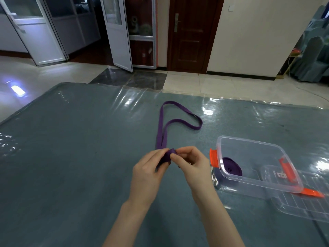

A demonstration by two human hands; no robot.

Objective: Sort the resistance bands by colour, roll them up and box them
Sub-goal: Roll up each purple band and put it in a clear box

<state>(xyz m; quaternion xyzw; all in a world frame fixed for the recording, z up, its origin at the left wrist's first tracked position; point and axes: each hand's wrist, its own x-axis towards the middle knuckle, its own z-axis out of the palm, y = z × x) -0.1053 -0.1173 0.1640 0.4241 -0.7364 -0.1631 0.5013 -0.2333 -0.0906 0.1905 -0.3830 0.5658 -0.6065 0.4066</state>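
Note:
A purple resistance band [161,129] lies on the grey-blue table, its far loop bending to the right. Its near end is wound into a small roll between both hands. My left hand [151,168] pinches the roll from the left. My right hand [190,166] pinches it from the right with curled fingers. A clear plastic box [252,150] with orange clips stands to the right. Inside it, against the left wall, lies a rolled purple band [231,167].
The table [80,148] is covered with a glossy transparent sheet. A clear lid [306,204] with an orange clip lies under and beside the box at the right edge. Beyond the far table edge are tiled floor, doors and a wall.

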